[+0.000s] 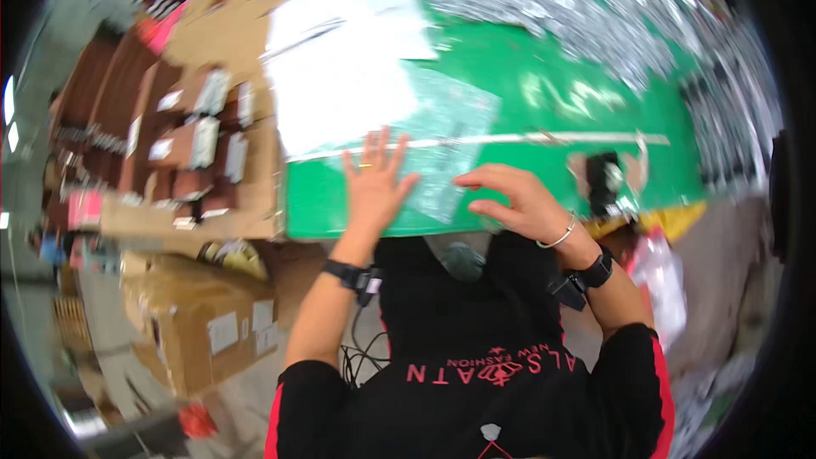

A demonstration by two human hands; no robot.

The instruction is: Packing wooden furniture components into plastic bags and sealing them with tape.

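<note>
My left hand (372, 185) lies flat with its fingers spread, at the edge of a thin clear plastic bag (455, 110) and just below some white sheets (340, 76). A ring is on one of its fingers. To the right, my right hand (518, 204) hovers near the bag's right side. Its thumb and index finger are apart, with nothing seen between them; the other fingers are curled and partly hidden. The bag lies on the green tabletop (527, 178), across a narrow white strip (578, 138).
A heap of clear-wrapped packets (544, 0) covers the far right of the table. A black bundle (602, 180) sits near the right front edge. Brown boxes (183, 144) are stacked on cardboard at left. Below stands a taped carton (195, 323).
</note>
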